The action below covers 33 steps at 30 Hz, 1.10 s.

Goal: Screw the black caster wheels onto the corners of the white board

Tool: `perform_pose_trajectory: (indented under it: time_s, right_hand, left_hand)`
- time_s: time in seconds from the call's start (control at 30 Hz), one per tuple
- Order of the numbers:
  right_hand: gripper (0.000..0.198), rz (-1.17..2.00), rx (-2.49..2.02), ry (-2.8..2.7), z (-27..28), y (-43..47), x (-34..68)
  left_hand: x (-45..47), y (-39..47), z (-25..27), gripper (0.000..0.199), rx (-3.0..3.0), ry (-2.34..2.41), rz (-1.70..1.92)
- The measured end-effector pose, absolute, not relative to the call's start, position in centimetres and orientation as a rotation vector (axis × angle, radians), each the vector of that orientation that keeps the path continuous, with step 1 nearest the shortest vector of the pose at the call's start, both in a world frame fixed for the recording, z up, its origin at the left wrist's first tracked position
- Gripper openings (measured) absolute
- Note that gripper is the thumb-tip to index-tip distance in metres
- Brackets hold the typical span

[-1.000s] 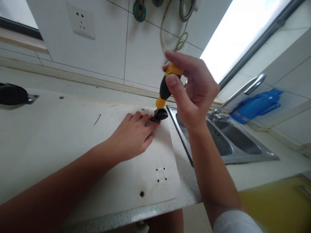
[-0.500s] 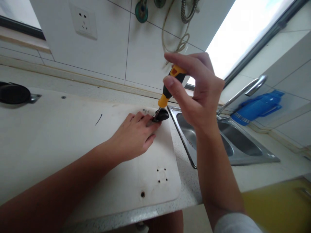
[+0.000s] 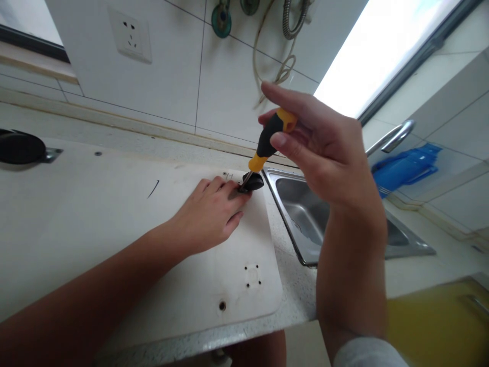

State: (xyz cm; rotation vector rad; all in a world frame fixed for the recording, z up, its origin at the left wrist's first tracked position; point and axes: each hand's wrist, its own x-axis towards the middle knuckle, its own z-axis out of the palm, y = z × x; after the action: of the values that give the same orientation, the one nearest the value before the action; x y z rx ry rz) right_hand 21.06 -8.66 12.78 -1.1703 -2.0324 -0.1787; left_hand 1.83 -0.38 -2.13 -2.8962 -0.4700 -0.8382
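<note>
Showing at the bottom edge, right of centre, a pale sleeve ends at the right forearm, and the speckled surface beside it carries a white board with a larger hole and a cluster of four small ones in its lower right part. Just above the middle of the frame, the left hand lies on the board, fingers part-extended, their tips at the black fitting near the board's right edge; whether they grip it or only brace it, I cannot tell. The right hand has its thumb and fingers closed around the yellow-and-black screwdriver, whose shaft slants down to the left, its tip at the left side of the fitting. Compared with half a second ago, the right wrist has rolled and shifted rightward, and the handle leans further right, while the tip and the left hand keep their places; this looks like part of a twisting stroke with the tip seated, though no turning of a screw can be made out. At far left lies another black round part. Beyond, right of centre, the steel sink is partly hidden by the right forearm, with a blue jug behind; an outlet sits upper left.
</note>
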Motion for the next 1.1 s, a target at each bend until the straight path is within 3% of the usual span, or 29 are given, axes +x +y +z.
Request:
perform_pose_trajectory:
  time_s: [0.2, 0.3, 0.43, 0.5, 0.67, 0.8, 1.0, 1.1]
  right_hand:
    - [0.021, -0.584, -1.228, -1.876, 12.3, -9.0, 18.9]
    - [0.032, -0.523, -1.252, -1.913, 12.5, -9.2, 18.6]
    - [0.052, -0.026, -1.198, -2.063, 13.4, -9.4, 21.2]
    - [0.053, 0.075, -1.151, -2.044, 13.6, -9.3, 22.2]
    - [0.033, -0.198, -1.244, -1.948, 13.0, -9.4, 20.5]
    - [0.028, -0.362, -1.268, -1.915, 12.6, -9.6, 18.8]
    - [0.049, -0.038, -1.157, -2.076, 12.7, -8.6, 21.0]
    - [0.050, 0.095, -1.111, -2.005, 12.5, -8.0, 21.3]
  left_hand:
    - [1.8, -0.4, -2.0, 0.044, -2.902, -0.484, -0.811]
    - [1.8, -0.4, -2.0, 0.045, -2.904, -0.492, -0.812]
    - [1.8, -0.4, -2.1, 0.044, -2.918, -0.482, -0.840]
    - [1.8, -0.4, -2.1, 0.044, -2.928, -0.480, -0.845]
    - [1.8, -0.5, -1.9, 0.043, -2.926, -0.487, -0.810]
    - [1.8, -0.4, -2.0, 0.046, -2.914, -0.486, -0.829]
    - [1.8, -0.3, -2.1, 0.045, -2.912, -0.477, -0.829]
    - [1.7, -0.4, -2.1, 0.044, -2.922, -0.477, -0.813]
